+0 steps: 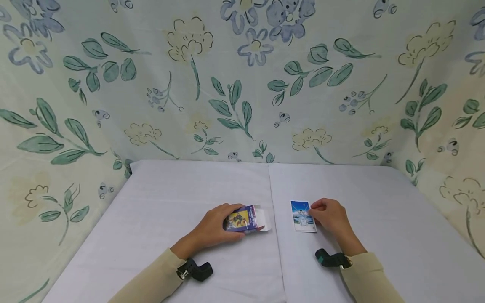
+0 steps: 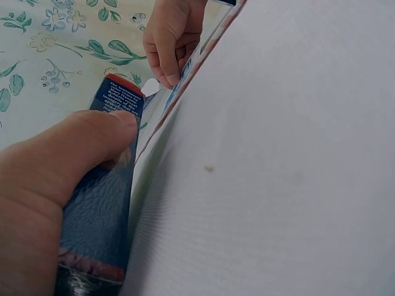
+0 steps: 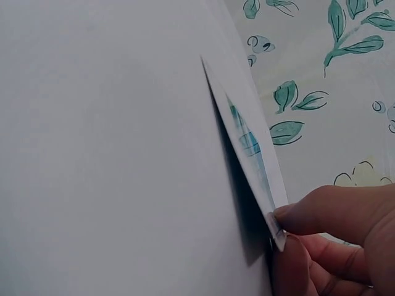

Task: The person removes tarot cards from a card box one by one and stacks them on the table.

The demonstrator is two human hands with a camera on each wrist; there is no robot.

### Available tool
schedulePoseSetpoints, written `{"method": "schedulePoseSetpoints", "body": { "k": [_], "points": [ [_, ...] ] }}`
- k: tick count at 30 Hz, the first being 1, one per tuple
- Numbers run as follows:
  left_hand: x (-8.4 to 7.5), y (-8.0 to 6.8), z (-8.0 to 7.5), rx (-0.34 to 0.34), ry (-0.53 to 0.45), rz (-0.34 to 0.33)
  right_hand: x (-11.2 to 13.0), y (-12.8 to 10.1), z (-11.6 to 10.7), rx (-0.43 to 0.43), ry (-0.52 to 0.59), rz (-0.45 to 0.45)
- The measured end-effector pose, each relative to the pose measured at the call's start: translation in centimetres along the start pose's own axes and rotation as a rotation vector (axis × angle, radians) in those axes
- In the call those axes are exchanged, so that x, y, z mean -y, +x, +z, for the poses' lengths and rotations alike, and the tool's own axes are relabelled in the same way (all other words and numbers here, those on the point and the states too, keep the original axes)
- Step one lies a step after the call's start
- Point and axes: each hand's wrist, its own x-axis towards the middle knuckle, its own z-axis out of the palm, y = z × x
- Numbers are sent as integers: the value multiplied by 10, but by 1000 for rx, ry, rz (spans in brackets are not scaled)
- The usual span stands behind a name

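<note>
Seen from above on a white bench (image 1: 189, 189): left hand (image 1: 212, 229) curled round a blue card box (image 1: 244, 219), flap open toward the bench's centre seam. Just right of the box, across that seam, right hand (image 1: 331, 216) pinching the right edge of a single card (image 1: 302, 215), lifting that edge off the bench. Behind the box, a floral cloth (image 1: 242, 84) as backdrop.

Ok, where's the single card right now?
In the head view the card lies right of the table's centre seam, its right edge pinched and lifted by the right hand; the open card box sits left of the seam.
</note>
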Motion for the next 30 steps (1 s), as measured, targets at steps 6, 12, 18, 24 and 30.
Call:
{"method": "schedulePoseSetpoints", "body": {
  "k": [6,12,18,24,30],
  "points": [
    [0,-1,-1,2,-1,-5,1,0,0,4,2,0],
    [2,-1,0,8,-2,-11,0,0,0,12,0,2],
    [2,-1,0,11,-9,-12,1,-1,-1,6,-25,-6],
    [1,0,-1,16,-7,-19,3,-2,-2,16,-33,-15],
    [0,0,-2,21,-7,-25,5,-4,-2,9,-49,-18]
  ]
}}
